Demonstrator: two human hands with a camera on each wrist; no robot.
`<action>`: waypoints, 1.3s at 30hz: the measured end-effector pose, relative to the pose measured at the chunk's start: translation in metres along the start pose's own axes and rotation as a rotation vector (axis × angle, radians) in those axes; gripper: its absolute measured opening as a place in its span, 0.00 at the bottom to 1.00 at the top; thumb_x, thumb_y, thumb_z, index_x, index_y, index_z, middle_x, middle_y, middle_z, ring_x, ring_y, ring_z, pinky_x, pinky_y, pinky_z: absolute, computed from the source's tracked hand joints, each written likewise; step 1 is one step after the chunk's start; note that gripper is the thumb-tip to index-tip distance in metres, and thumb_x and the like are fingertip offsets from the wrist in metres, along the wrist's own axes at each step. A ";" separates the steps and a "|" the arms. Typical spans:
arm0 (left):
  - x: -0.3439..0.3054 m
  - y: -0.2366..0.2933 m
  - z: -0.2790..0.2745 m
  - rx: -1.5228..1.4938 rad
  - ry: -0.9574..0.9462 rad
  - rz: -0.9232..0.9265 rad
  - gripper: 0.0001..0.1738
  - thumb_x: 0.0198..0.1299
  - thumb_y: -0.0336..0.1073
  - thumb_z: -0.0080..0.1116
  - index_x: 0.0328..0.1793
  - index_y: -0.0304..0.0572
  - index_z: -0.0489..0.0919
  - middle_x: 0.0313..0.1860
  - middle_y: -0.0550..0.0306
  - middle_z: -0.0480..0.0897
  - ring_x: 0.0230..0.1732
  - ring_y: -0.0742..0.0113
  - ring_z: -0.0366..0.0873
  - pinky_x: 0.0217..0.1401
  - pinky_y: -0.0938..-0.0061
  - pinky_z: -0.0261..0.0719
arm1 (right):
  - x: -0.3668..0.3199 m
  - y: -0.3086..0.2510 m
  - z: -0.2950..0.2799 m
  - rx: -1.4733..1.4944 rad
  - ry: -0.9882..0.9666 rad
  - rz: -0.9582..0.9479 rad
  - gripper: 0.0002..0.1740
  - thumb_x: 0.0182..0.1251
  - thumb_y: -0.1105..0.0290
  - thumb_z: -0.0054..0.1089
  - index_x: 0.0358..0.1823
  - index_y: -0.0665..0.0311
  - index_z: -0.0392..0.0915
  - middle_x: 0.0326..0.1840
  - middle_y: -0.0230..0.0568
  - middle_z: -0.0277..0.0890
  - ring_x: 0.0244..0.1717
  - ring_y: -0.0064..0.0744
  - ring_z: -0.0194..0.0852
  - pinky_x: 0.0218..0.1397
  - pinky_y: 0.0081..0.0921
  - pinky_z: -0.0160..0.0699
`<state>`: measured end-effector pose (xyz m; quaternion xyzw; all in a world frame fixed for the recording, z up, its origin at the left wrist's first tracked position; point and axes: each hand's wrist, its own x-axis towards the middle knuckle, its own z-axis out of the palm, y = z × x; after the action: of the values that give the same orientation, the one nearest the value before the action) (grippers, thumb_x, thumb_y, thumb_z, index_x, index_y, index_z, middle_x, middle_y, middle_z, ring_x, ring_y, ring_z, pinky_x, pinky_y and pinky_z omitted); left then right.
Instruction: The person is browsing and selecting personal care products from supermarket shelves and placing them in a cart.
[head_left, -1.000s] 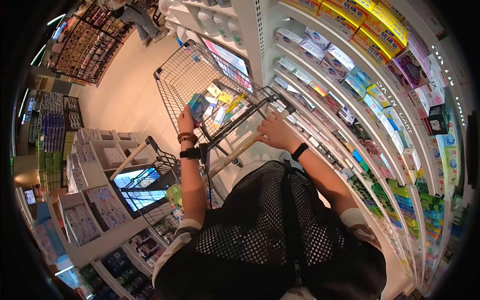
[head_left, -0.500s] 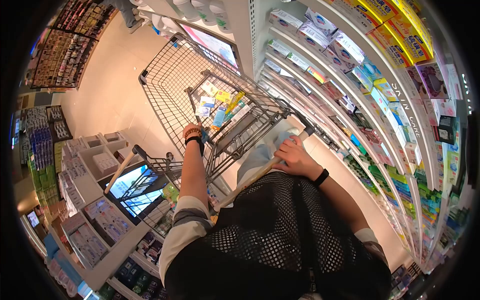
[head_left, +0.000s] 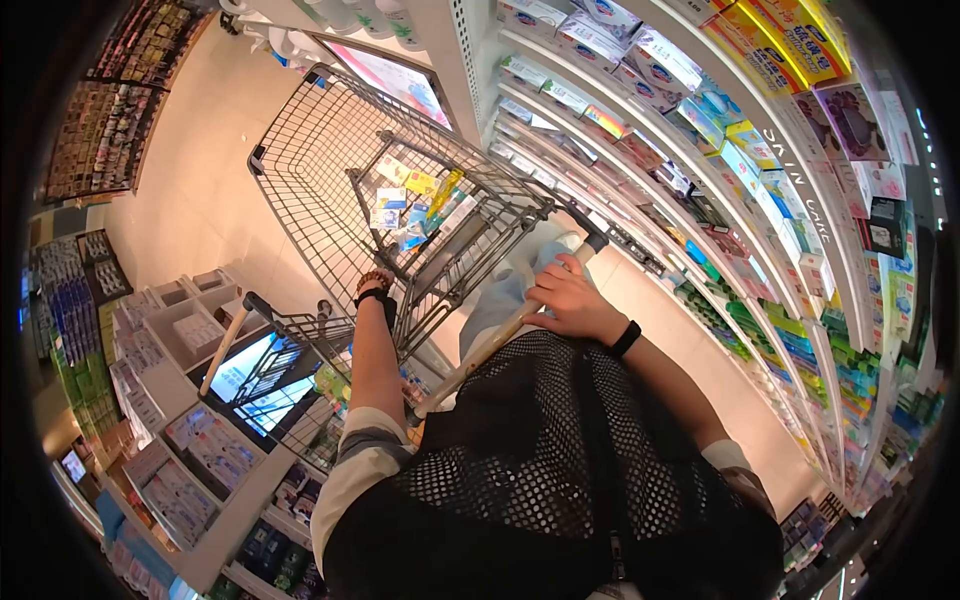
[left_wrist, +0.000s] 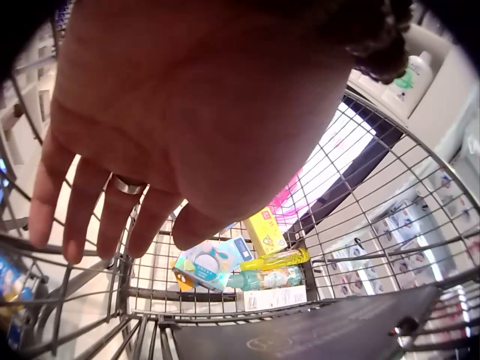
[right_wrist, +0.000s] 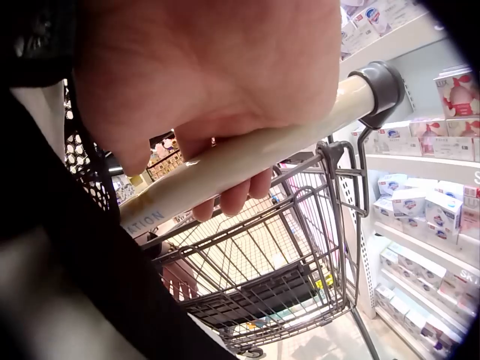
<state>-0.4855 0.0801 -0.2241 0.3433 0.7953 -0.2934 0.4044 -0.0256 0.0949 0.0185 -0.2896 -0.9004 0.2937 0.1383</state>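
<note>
My left hand (left_wrist: 180,112) is over the wire shopping cart (head_left: 300,190), palm toward the wrist camera, fingers extended and holding nothing. A ring is on one finger. Below the fingertips, a blue box (left_wrist: 214,264) lies in the basket beside a yellow box (left_wrist: 265,231), a yellow pack (left_wrist: 277,259), a teal pack (left_wrist: 270,278) and a white box (left_wrist: 274,298). My right hand (head_left: 572,303) grips the cart's pale handle (right_wrist: 232,161), with fingertips showing beneath the bar in the right wrist view.
Shelves of boxed soaps (head_left: 660,60) run along the right side. A lit screen (head_left: 395,80) stands beyond the cart. At left are another cart's handle (head_left: 226,350), a second screen (head_left: 255,380) and display stands (head_left: 190,330). Pale floor (head_left: 205,180) stretches ahead of them.
My left hand lowered the blue box into the cart and let go of it. My right hand stays at the handle, which now sits closer to my body. The view has shifted along the shelves.
</note>
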 end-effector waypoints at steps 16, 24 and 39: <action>-0.222 0.125 -0.047 -0.228 0.206 0.912 0.28 0.75 0.51 0.53 0.71 0.41 0.77 0.57 0.42 0.86 0.57 0.51 0.85 0.60 0.61 0.80 | -0.096 0.085 -0.087 -0.350 0.974 0.503 0.17 0.63 0.77 0.60 0.55 0.65 0.79 0.49 0.50 0.79 0.57 0.55 0.73 0.63 0.48 0.71; -0.210 0.140 -0.026 0.025 0.340 0.789 0.42 0.71 0.39 0.52 0.87 0.55 0.48 0.45 0.34 0.87 0.47 0.34 0.84 0.52 0.45 0.82 | -0.176 0.130 -0.176 -0.956 1.074 0.804 0.30 0.63 0.74 0.61 0.69 0.58 0.75 0.65 0.45 0.71 0.71 0.51 0.62 0.71 0.53 0.56; -0.220 0.132 -0.025 0.050 0.415 0.731 0.46 0.69 0.44 0.55 0.88 0.49 0.45 0.46 0.32 0.86 0.47 0.35 0.85 0.50 0.45 0.83 | -0.176 0.147 -0.188 -0.862 0.964 0.663 0.24 0.61 0.71 0.69 0.60 0.55 0.80 0.60 0.37 0.76 0.68 0.42 0.68 0.74 0.51 0.54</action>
<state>-0.2964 0.1089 -0.0506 0.6643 0.6784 -0.0743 0.3049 0.2574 0.1704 0.0632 -0.6733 -0.6398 -0.2212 0.2971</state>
